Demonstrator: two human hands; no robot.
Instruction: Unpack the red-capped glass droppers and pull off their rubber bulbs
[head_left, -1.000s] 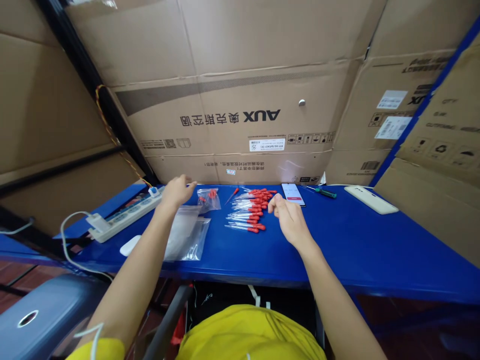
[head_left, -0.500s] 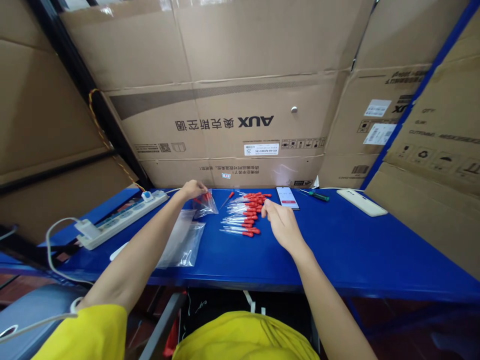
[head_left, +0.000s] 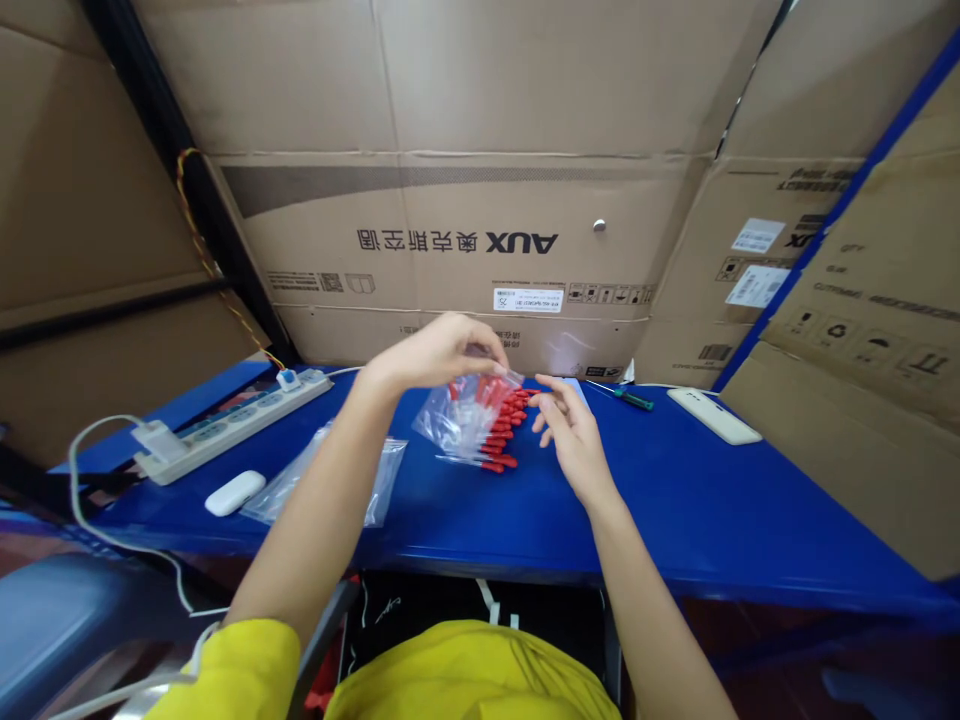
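Observation:
My left hand [head_left: 439,352] is raised above the blue table [head_left: 705,500] and pinches the top of a small clear plastic bag [head_left: 463,415] with red pieces inside. The bag hangs in front of a pile of red-handled small screwdrivers [head_left: 501,440] lying on the table. My right hand [head_left: 568,432] hovers just right of the bag and over the pile, fingers spread and holding nothing.
A stack of empty clear bags [head_left: 330,480] lies to the left, with a white case [head_left: 234,492] and a white power strip [head_left: 225,425] beyond. A green screwdriver [head_left: 628,398] and a white phone [head_left: 709,415] lie at the right. Cardboard boxes [head_left: 480,230] wall the back and right.
My left hand took hold of the small bag at the back left, lifted it and carried it right, over the screwdriver pile. My right hand opened its fingers beside it.

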